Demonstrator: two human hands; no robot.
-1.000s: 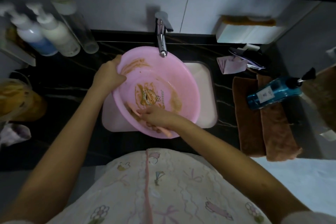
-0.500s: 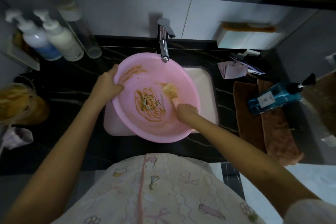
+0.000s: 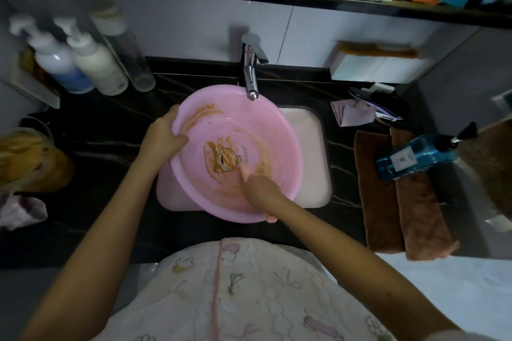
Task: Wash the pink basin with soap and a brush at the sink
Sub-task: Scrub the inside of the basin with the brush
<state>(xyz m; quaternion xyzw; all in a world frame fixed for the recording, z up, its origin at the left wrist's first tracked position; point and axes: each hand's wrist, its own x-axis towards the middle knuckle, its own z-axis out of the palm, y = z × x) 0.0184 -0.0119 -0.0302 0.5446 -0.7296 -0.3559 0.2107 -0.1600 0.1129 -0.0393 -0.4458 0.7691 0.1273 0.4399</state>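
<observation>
1. The pink basin (image 3: pixel 277 130) sits tilted in the white sink (image 3: pixel 307 152), under the spout of the tap (image 3: pixel 250 75). Its near edge hangs over the front of the sink.
2. Brown smears streak the inside of the basin, on the upper left wall and round the cartoon picture (image 3: pixel 225 159) at the bottom.
3. The left hand (image 3: pixel 163 141) grips the left rim of the basin, with the thumb inside and the fingers behind the edge.
4. The right hand (image 3: pixel 260 188) is down inside the basin at its near right side, curled into a fist round a pink brush (image 3: pixel 245 173). The brush's tip pokes out in front of the knuckles against the smeared floor.
5. The two hands are well apart, one on each side of the picture.
6. On the dark table (image 3: pixel 97 152) to the left, two white pump bottles (image 3: pixel 97 66) and a clear bottle (image 3: pixel 133 63) stand against the wall.
7. A yellow container (image 3: pixel 27 158) sits at the far left edge.
8. To the right, a blue bottle (image 3: pixel 415 158) lies on its side across folded brown towels (image 3: pixel 388 202).
9. A crumpled pink paper (image 3: pixel 352 112) lies beyond the towels, near the sink's right corner.
</observation>
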